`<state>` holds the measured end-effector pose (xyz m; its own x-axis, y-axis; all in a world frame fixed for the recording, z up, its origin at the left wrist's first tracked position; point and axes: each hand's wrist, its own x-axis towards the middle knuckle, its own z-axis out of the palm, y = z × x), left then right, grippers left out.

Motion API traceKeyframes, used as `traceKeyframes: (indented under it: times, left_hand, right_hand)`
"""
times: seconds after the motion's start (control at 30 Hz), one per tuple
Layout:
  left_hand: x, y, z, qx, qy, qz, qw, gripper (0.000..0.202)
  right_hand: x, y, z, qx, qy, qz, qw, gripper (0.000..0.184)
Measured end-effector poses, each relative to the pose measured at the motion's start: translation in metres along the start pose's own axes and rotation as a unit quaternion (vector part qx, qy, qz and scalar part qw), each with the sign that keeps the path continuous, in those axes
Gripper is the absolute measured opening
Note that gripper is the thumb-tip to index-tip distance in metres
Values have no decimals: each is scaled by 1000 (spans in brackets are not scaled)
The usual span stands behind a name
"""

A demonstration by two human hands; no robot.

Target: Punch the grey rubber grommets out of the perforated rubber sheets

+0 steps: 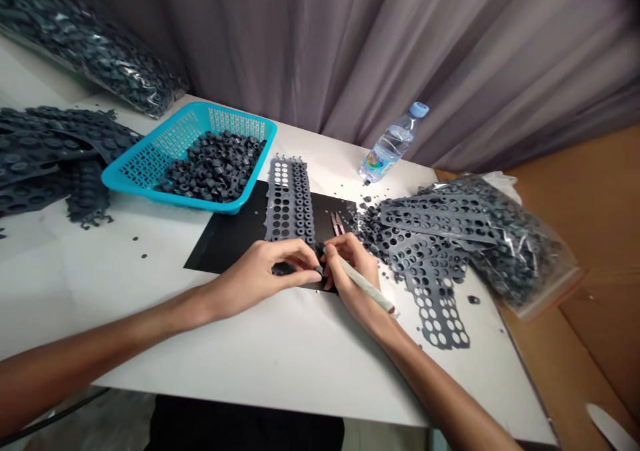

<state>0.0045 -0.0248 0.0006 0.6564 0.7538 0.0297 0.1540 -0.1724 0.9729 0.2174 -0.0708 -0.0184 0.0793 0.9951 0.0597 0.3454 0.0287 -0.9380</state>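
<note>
A grey rubber sheet (291, 201) full of round holes and small ring parts lies on a black mat (230, 234) on the white table. My left hand (273, 271) presses on the sheet's near end, fingers curled and pinching a small grey part. My right hand (350, 264) meets it there, fingers closed round a thin white-handled tool (367, 286) that runs back along my wrist. Pink-tipped tweezers (337, 223) lie just beyond my right hand.
A turquoise basket (150, 164) holds many loose grey rings. Empty punched sheets (435, 238) and a plastic bag of them (530, 258) lie at right, more sheets (45, 158) at left. A water bottle (393, 143) lies near the curtain. The table edge drops off at right.
</note>
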Motion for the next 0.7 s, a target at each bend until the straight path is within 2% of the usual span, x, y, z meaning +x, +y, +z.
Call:
traceKeyframes:
  times: [0.07,0.17,0.33,0.4,0.5,0.6,0.7]
  left_hand:
    - [3,1,-2,-100,11,-55,993,28]
    - [6,3,-6,-182,9,-88,979,33]
    - [9,3,-10,-186,5,-78,979,27]
    - [9,0,-11,-131,14,-65,989,23]
    - [9,-7,-13,46,67,-3,997,15]
    - [9,-13,-13,202,78,48,975,18]
    - [9,-17,-13,269,48,64,960,28]
  right_hand:
    - [0,1,0,1,-5,-1,1000,23]
    - [1,3,0,2,-9,-9,1000,24]
    - [1,1,1,-6,-3,-13,1000,24]
    - [1,0,2,-8,1,-14,1000,24]
    - [1,0,2,-6,-3,-9,1000,23]
    - [2,2,2,-5,-10,-2,1000,23]
    - [3,3,1,-5,-17,-1,1000,22]
